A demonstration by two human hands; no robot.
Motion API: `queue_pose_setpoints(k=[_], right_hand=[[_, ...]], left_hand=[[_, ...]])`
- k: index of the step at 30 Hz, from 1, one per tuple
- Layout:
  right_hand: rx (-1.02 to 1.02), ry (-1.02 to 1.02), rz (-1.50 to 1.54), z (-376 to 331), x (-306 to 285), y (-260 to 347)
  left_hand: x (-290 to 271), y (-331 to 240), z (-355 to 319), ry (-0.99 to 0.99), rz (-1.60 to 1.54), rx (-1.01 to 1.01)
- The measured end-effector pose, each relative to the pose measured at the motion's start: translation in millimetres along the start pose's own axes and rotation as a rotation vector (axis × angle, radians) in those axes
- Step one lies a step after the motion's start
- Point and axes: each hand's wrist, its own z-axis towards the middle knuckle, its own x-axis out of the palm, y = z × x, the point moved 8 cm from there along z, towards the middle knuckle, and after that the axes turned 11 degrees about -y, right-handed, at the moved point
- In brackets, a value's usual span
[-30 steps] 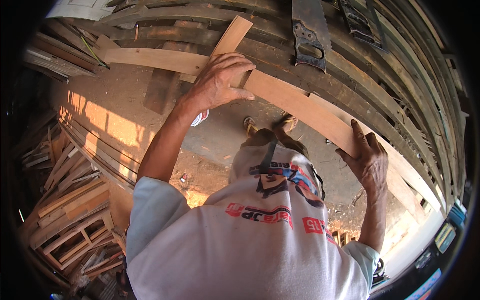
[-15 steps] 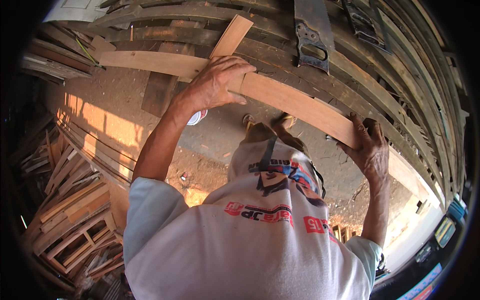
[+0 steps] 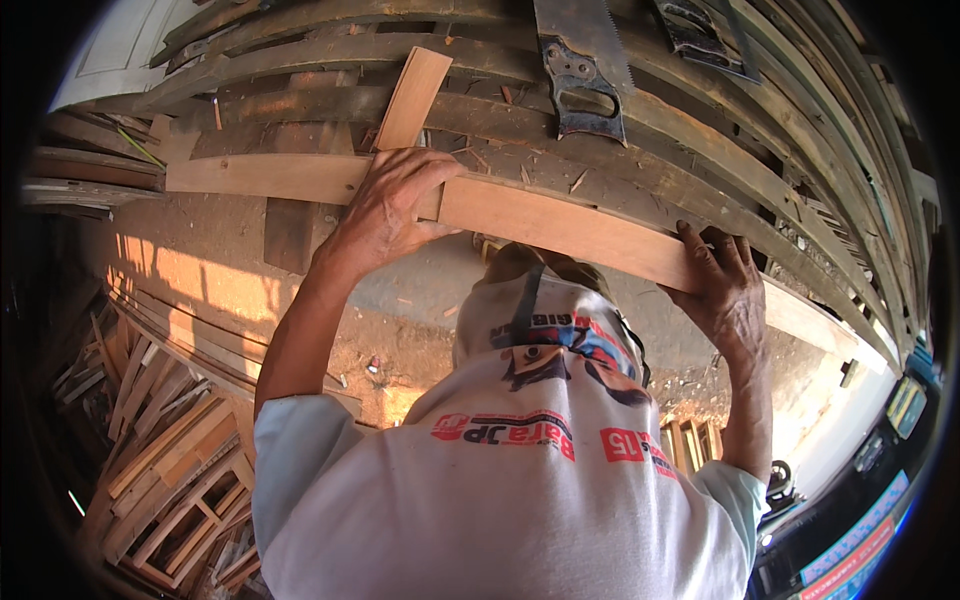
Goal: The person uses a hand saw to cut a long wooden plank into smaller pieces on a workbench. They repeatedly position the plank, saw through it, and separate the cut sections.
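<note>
A long pale wooden plank (image 3: 265, 175) runs across in front of me along the edge of a slatted timber bench (image 3: 480, 115). On top of its middle and right part lies a shorter reddish board (image 3: 565, 225). My left hand (image 3: 400, 195) is closed over the plank at the board's left end, thumb below and fingers on the far side. A short wood piece (image 3: 413, 100) sticks out away from me beyond that hand. My right hand (image 3: 725, 285) grips the board's right end, fingers over the top edge and thumb underneath.
A handsaw (image 3: 585, 85) with a dark handle lies on the slats, and a second saw (image 3: 700, 35) rests farther right. Wood offcuts and frames (image 3: 185, 490) are heaped at the lower left. Stacked boards (image 3: 95, 175) stand at the far left.
My view has shifted, so the saws and short piece appear farther left and the plank's left part lower. Both hands keep their grips on the wood.
</note>
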Motion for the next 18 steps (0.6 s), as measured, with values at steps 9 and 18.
queue_pose_setpoints(k=[9, 18], right_hand=[[-0.023, 0.012, -0.127, -3, -3, 10], [0.033, 0.035, -0.11, -2, -2, 10]], left_hand=[[-2, -3, 3, -0.015, 0.002, 0.027], [-1, -1, 2, -0.005, -0.03, 0.03]])
